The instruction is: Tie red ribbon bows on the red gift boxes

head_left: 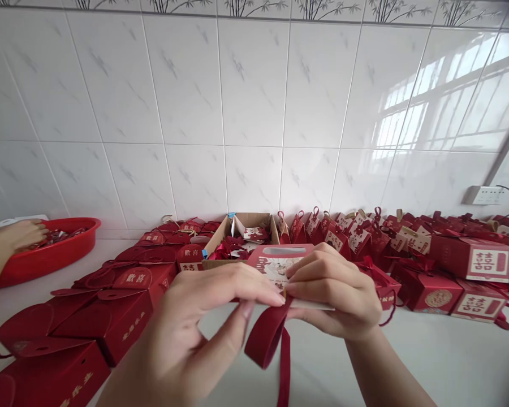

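Left-hand fingers: bent over the ribbon, tips resting at its top; the left hand has its thumb lower and nearer, and whether it pinches cannot be told.
Right-hand fingers: closed firmly; the right hand grips the gift box's right side, fingers above, thumb beneath.
Ribbon: dark red, looped just below the left fingertips, one tail hanging past them.
Gift box: flat-looking, red and cream with a cut-out handle slot, between and just beyond both sets of fingers.
Step in hand: seemingly, working the ribbon at the box's near edge.
Next move calls for: probably a steady right grip and enough left-hand control to keep the loop from slipping.
Tabletop: white, beneath the fingers.
Red favor boxes: rows left of the left fingers.
Double-happiness boxes: stacked, well right of the right fingers.
Cardboard carton: beyond the fingers, holding red pieces.
Red basin: far left, another person's hand over it.
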Available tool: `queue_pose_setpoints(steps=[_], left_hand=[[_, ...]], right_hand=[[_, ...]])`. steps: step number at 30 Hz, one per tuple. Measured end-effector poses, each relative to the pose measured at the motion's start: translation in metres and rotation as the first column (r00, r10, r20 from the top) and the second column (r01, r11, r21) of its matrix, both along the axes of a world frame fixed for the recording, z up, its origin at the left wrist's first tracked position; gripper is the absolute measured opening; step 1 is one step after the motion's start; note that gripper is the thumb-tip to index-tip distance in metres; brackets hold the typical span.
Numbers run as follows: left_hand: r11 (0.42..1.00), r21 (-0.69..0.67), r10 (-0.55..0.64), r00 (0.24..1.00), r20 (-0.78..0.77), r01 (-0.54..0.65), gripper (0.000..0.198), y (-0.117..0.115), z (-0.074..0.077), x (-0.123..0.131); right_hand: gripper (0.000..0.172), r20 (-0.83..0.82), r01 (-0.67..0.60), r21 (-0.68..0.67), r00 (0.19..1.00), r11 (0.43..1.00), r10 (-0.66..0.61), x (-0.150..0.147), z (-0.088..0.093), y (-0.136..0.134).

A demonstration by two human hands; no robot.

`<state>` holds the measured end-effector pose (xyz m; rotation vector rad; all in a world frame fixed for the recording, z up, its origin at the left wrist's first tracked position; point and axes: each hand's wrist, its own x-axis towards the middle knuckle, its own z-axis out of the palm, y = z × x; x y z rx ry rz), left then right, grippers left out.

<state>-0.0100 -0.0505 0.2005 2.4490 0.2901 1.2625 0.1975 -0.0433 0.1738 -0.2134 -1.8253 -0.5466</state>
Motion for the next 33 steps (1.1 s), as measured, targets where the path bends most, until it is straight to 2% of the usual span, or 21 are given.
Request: queue_pose_setpoints(steps=[2,6,15,25,28,33], left_hand=[[0.998,-0.035,0.05,0.999,0.011,-0.049,0.026,-0.005,0.002,0.0],[0.996,-0.075,0.05,0.998,0.035,-0.047,0.017,-0.007,0.001,0.004],[0.999,-0.025,0.038,0.999,-0.022,-0.038,0.023,-0.003,-0.008,0.002],[0.968,-0.126,0.188,0.961,-0.204,-0.216,0.039,-0.006,-0.005,0.004],[0.954,-0.115,0.246,0.942,-0.227,-0.277,0.04,-0.005,-0.01,0.003],[0.948,-0.065,0.292,0.934,-0.207,-0.311,0.039,-0.001,-0.016,0.002]], right_hand=[[0.013,-0.018,-0.003,0.006,1.0,1.0,0.003,0.001,0.0,0.0],[0.02,-0.029,-0.016,-0.01,0.999,1.0,0.016,0.0,0.001,0.001],[0.021,-0.024,-0.002,-0.036,1.0,0.999,0.001,0.0,0.0,0.001],[0.017,-0.026,0.03,-0.023,0.999,0.999,-0.031,0.0,-0.004,0.006],[0.017,-0.015,0.049,-0.032,0.999,0.998,-0.05,0.0,-0.005,0.006],[0.017,-0.025,0.069,-0.044,0.997,0.997,-0.07,-0.002,-0.005,0.006]])
